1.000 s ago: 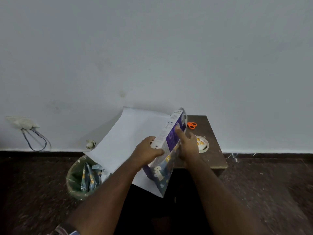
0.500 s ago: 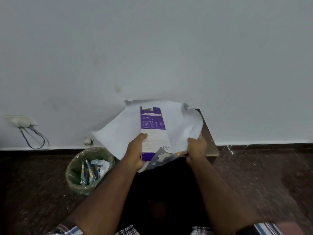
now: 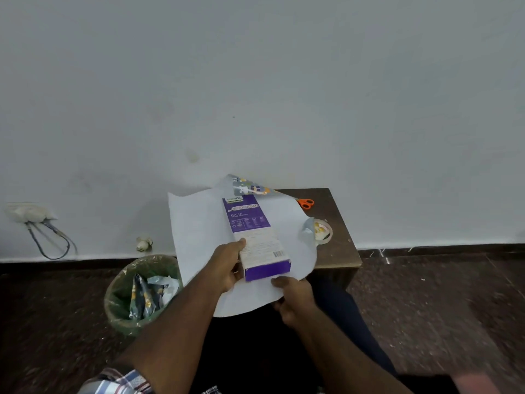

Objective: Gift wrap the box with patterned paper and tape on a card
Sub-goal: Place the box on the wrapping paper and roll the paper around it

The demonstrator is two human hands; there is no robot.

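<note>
both hands grip: left point(image 3: 224, 265) the box point(image 3: 257, 237), right point(image 3: 295, 300) the paper's point(image 3: 199, 223) near edge.

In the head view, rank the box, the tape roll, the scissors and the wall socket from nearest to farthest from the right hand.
1. box: just above the right hand
2. tape roll: on the table, up and right
3. scissors: table's far edge
4. wall socket: far left on the wall

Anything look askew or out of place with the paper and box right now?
Yes. The white-backed patterned wrapping paper lies crooked, overhanging the small brown table toward the lap, its far corner curled over. The purple and white box sits skewed on it. Left hand grips the box; right hand pinches the paper's edge.
</note>
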